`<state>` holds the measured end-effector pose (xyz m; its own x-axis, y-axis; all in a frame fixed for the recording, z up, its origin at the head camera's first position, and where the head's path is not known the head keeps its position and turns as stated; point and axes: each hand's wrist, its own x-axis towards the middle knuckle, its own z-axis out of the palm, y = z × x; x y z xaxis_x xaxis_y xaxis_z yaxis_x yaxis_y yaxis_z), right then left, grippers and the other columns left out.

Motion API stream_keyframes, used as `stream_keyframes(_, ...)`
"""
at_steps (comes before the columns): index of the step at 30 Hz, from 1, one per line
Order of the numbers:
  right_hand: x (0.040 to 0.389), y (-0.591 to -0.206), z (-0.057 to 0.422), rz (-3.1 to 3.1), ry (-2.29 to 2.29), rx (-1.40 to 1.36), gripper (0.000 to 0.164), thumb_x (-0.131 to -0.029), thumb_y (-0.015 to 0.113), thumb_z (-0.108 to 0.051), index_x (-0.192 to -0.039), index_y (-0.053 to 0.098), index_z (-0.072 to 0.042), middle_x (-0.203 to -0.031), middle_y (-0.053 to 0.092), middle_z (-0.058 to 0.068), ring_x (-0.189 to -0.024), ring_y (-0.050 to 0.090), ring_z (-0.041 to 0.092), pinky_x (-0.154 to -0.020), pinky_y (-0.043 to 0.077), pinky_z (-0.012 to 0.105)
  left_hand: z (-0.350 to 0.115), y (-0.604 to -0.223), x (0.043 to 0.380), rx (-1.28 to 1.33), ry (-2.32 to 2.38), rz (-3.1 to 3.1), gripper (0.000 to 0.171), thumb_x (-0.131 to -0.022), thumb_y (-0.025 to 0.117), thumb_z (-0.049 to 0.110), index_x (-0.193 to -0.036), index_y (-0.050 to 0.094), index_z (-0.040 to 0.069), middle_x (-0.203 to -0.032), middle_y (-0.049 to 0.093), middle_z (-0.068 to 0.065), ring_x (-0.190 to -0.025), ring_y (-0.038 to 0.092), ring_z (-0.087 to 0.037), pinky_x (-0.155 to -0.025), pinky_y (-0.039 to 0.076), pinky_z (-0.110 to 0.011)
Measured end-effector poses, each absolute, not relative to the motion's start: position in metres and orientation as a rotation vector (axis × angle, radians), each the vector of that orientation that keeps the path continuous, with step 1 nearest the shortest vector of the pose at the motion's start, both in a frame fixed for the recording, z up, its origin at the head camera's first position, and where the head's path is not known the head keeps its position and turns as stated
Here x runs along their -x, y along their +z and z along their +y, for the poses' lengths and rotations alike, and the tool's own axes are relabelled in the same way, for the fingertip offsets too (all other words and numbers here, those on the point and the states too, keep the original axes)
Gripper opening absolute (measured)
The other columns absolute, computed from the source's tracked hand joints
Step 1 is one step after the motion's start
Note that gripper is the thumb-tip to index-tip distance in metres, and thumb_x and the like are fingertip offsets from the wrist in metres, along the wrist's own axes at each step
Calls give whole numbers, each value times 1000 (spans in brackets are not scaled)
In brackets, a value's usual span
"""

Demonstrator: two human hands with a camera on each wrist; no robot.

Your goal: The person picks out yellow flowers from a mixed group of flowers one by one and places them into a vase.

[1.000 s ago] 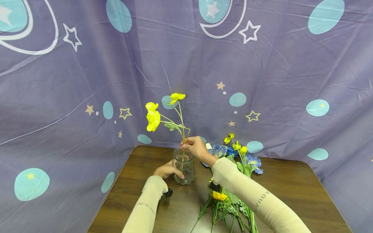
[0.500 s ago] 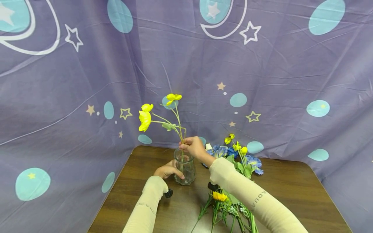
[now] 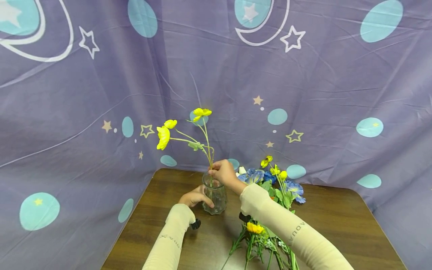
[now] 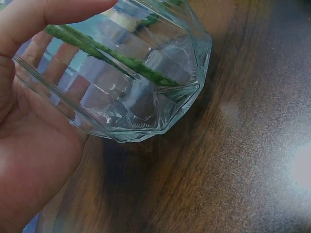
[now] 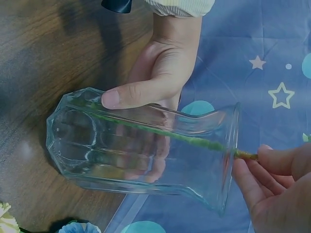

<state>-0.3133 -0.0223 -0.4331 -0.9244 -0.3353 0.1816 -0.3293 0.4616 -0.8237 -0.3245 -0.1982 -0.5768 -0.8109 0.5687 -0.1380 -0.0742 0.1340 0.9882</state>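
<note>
Above the vase (image 3: 218, 198), blooms (image 3: 163, 137) farther left

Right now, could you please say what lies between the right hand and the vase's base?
In the right wrist view, a green stem runs from the right hand inside the vase toward its base.

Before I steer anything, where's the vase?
Head view: the vase stands on the table, gripped by the left hand, left of the flower pile.

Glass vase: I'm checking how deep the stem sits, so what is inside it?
A green stem runs inside the glass vase down near the base. The left hand, showing through, is outside. Above the rim, the right hand covers some stem.
</note>
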Motion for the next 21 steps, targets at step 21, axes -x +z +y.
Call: stream_keyframes(21, 313, -434, -19, 2744, -1445, 611, 13, -90, 73, -2, -101, 78, 4, -94, 78, 18, -87, 76, 30, -75, 63, 33, -199, -576, 324, -441, 1723, 1919, 90, -69, 77, -8, -149, 38, 1, -142, 59, -13, -132, 53, -38, -107, 49, -37)
